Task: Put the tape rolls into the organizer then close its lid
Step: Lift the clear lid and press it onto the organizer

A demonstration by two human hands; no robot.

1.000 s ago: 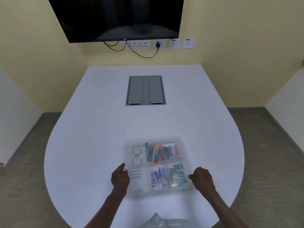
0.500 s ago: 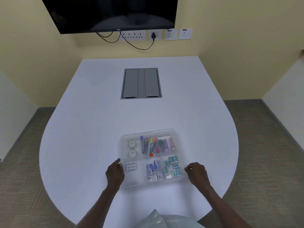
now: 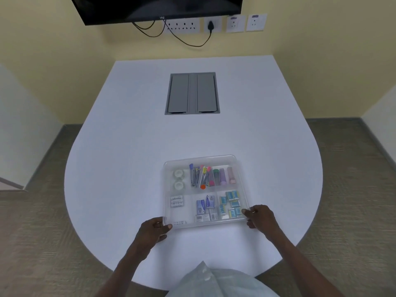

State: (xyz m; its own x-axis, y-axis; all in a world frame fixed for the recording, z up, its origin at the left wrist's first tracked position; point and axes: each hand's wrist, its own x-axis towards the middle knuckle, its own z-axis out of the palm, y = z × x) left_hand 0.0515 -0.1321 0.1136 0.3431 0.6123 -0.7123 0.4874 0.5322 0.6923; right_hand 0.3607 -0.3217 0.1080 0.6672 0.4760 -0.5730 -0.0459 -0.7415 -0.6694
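We see two tape rolls [image 3: 178,179] in organizer [image 3: 240,168] back-left compartment, clear lid on. Organizer near table [image 3: 128,146] front edge. Our left hand [image 3: 152,230], right hand [image 3: 261,217] pinch its near corners.

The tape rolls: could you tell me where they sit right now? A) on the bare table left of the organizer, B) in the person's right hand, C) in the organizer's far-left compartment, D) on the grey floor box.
C: both tape rolls lie one behind the other in the far-left compartment of the clear organizer, seen through its plastic.
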